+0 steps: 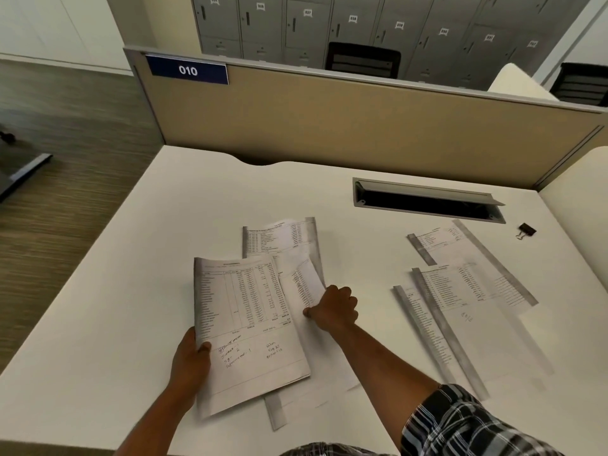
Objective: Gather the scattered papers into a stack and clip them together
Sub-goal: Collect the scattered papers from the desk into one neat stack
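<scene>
My left hand [190,360] grips the left edge of a small stack of printed sheets [246,324], thumb on top, lifted a little off the white desk [131,291]. My right hand [335,307] pinches the curled edge of another printed sheet [304,284] just right of the stack. More sheets [283,241] lie under and behind these. Three loose papers [460,291] lie spread on the right half of the desk. A black binder clip [525,230] rests far right, near the cable slot, away from both hands.
An open cable tray slot [424,202] is set in the desk behind the papers. A tan partition [362,126] with a blue "010" sign [187,70] closes the far edge. Grey lockers [329,24] and black chairs [362,60] stand beyond. Carpet floor [65,159] lies left.
</scene>
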`<state>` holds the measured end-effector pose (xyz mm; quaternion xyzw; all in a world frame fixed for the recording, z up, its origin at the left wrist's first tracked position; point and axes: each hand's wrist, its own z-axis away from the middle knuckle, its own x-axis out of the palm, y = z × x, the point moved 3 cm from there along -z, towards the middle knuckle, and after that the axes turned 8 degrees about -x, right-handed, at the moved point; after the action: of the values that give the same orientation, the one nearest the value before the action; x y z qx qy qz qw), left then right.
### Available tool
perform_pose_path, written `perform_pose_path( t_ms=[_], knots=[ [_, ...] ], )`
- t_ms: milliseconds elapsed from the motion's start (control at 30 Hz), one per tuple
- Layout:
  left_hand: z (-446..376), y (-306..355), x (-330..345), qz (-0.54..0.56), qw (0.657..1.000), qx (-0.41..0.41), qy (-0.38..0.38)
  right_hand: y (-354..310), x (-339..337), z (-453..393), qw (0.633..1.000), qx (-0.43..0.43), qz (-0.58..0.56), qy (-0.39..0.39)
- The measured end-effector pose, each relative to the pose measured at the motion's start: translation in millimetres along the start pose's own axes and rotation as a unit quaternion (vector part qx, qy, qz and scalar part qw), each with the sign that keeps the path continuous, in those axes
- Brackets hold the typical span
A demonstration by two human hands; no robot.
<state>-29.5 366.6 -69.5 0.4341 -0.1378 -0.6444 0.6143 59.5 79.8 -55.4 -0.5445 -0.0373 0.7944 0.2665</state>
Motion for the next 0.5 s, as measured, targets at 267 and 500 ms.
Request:
perform_pose_path(
  t_ms=[267, 500],
  knots=[
    [0.4, -0.2, -3.6, -0.005, 1.0, 0.011, 0.01, 23.2, -5.5, -3.2, 0.947, -0.002, -0.322, -0.004],
    [0.5, -1.0, -1.7, -0.01, 1.0, 0.012, 0.009, 53.1, -9.1, -9.8, 0.969, -0.038, -0.242, -0.011]
  ],
)
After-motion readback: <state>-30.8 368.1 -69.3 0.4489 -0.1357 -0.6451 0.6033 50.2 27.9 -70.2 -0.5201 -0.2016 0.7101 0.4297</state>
